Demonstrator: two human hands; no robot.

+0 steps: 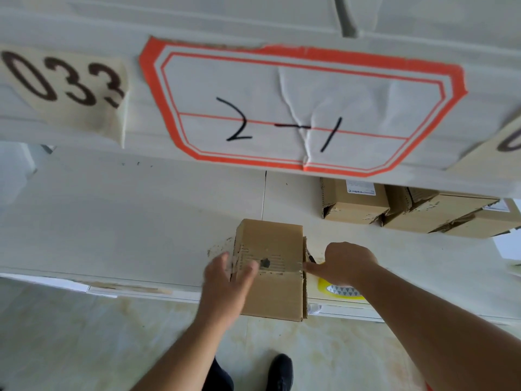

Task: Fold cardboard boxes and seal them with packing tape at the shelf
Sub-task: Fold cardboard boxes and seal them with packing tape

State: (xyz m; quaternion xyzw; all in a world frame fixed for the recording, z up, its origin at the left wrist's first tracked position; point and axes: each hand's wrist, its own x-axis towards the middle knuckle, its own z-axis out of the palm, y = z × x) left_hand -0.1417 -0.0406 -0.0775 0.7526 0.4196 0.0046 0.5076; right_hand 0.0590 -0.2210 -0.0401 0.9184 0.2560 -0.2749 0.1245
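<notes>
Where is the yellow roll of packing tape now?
The yellow roll of packing tape lies on the white shelf, under the right hand, right of the brown cardboard box.

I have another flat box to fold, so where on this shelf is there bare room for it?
Left of the box the shelf is bare to its far end. The right is crowded: tape roll beside the box, stacked boxes behind.

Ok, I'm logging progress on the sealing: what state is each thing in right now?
box: flaps closed, overhanging the shelf edge
left hand: open, fingers flat on the box
right hand: at the box's right edge, grip unclear
tape roll: lying on the shelf under the right hand
back boxes: closed, torn edges
</notes>
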